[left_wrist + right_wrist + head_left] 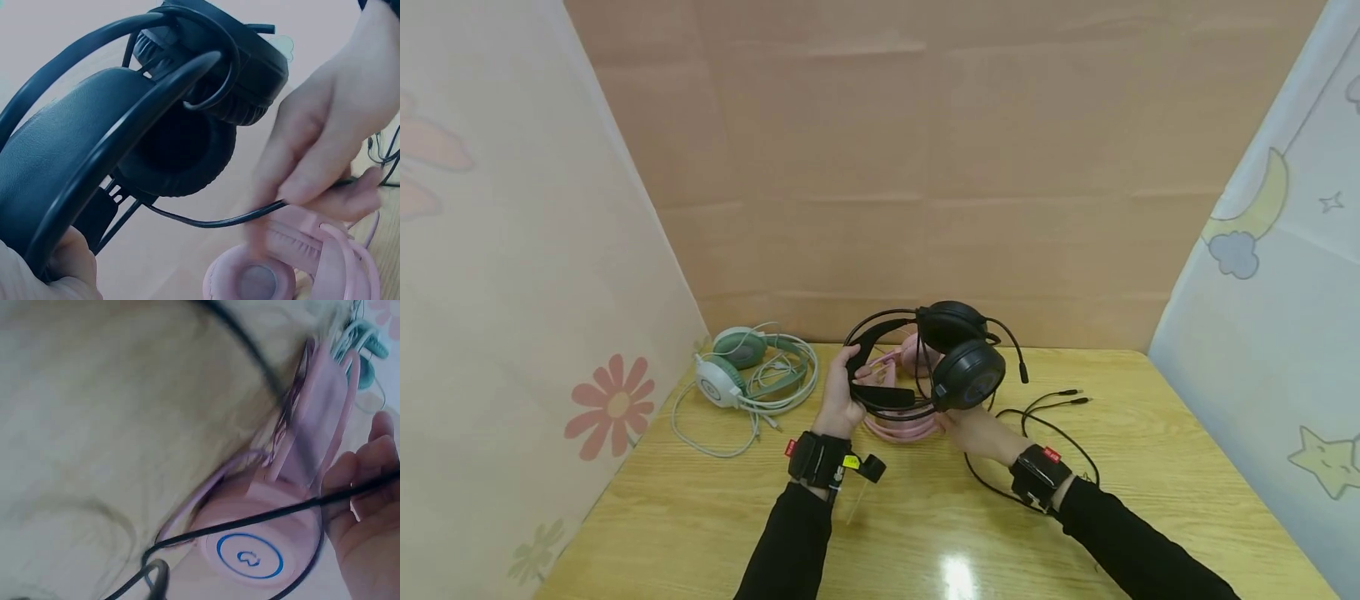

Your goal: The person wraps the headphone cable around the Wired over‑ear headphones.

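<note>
In the head view my left hand [841,398] grips the padded headband of a black headset [968,375], raised over the table with its ear cups to the right. Its microphone boom [1017,350] sticks out on the right. Below the ear cups is my right hand [983,433]. The left wrist view has the black headset cable [219,223] running from an ear cup to between the right thumb and fingers, which pinch it. Beneath lie pink headphones [250,515], partly covered by the black headset in the head view.
White and green headphones [718,382] with a coiled white cable [808,379] lie at the table's left back. The black cable's two plugs [1078,401] rest on the wooden table [1150,467] to the right. A brown paper wall [925,167] stands behind.
</note>
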A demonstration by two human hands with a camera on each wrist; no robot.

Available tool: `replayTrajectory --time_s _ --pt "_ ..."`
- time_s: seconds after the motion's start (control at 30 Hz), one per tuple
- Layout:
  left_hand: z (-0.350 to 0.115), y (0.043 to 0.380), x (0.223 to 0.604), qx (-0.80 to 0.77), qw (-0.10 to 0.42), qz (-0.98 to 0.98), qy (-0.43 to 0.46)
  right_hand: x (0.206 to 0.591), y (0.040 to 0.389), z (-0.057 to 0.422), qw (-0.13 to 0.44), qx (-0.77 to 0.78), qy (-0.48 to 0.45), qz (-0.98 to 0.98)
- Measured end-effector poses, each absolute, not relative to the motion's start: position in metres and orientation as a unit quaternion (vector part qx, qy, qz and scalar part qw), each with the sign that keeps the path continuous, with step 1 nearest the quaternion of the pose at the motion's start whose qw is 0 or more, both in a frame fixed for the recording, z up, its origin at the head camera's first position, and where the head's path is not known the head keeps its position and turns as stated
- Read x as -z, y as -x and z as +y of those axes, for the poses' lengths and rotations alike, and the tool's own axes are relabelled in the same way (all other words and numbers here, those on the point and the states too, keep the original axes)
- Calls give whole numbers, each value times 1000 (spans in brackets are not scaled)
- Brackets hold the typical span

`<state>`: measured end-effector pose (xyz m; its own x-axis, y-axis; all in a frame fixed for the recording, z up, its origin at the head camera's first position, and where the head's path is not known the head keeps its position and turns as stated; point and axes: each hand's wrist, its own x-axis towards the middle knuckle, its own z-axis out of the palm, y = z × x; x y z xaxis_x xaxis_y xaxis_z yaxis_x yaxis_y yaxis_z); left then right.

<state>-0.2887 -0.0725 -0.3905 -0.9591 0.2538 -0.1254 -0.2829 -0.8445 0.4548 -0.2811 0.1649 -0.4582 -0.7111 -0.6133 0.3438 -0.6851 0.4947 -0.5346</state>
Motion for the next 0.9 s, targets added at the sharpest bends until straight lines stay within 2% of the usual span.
replayTrajectory --time_s 0.1,0.27,0.37,0.67,0.9 --pt "-73 289 391 -961 124 244 38 459 274 163 53 -307 -361 -879" --pt "-72 290 392 -963 114 242 37 456 270 161 136 -259 -370 -882" --pt "-71 290 392 -964 104 242 43 453 269 162 166 -250 -381 -875" --pt "-73 292 396 -965 78 244 59 449 266 171 184 -250 -413 -856" --pt "-71 295 400 -962 52 254 84 444 268 170 250 -198 -451 -833"
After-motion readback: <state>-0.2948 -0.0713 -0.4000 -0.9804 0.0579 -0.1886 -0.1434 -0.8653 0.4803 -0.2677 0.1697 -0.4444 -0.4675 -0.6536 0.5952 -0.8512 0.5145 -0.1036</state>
